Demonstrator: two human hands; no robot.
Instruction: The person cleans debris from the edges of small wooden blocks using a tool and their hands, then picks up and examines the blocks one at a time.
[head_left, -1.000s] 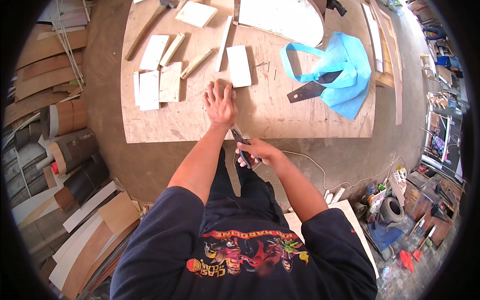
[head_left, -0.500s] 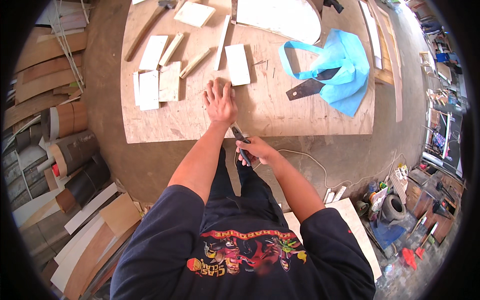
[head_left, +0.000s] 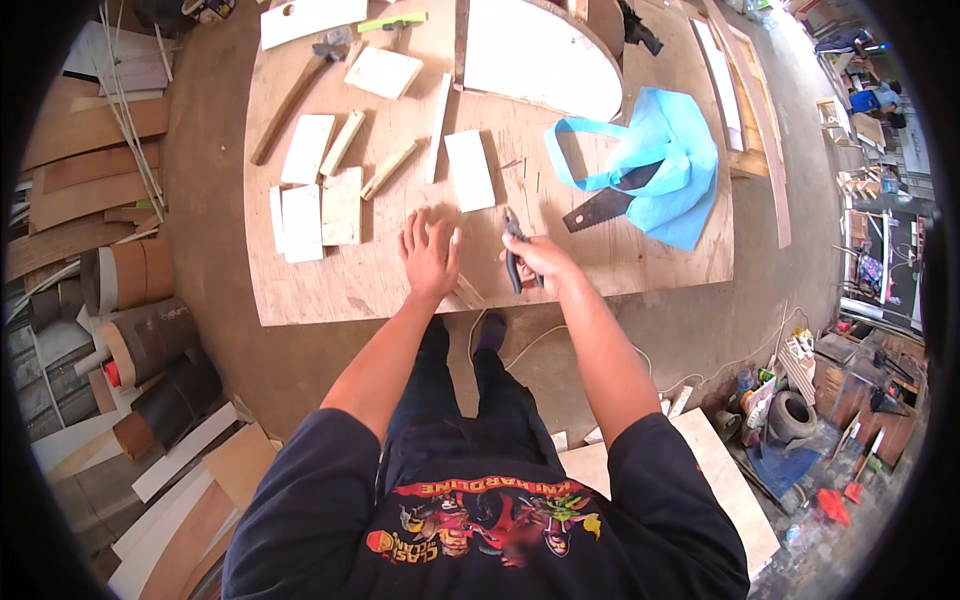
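on the pale plywood tabletop (head_left: 350, 290), a white rectangular wooden block (head_left: 470, 170) lies near the middle. the left hand (head_left: 430, 262) is on the block's near side, slightly to its left, back upward, fingers spread wide, with nothing visible in its grasp; whether the palm presses down is unclear. a narrow bare-wood strip (head_left: 468, 292) lies just by its wrist, also nearer the person than the block. the right hand (head_left: 545, 262), to the near right of the block, grips black-handled metal pliers (head_left: 512, 225), fingers curled around the handles, nose pointing away from the person. thin dark nail-like pieces (head_left: 538, 182) lie right of the block; farther right, a toothed dark saw blade (head_left: 600, 211) sticks out of a bright blue cloth bag (head_left: 675, 150).
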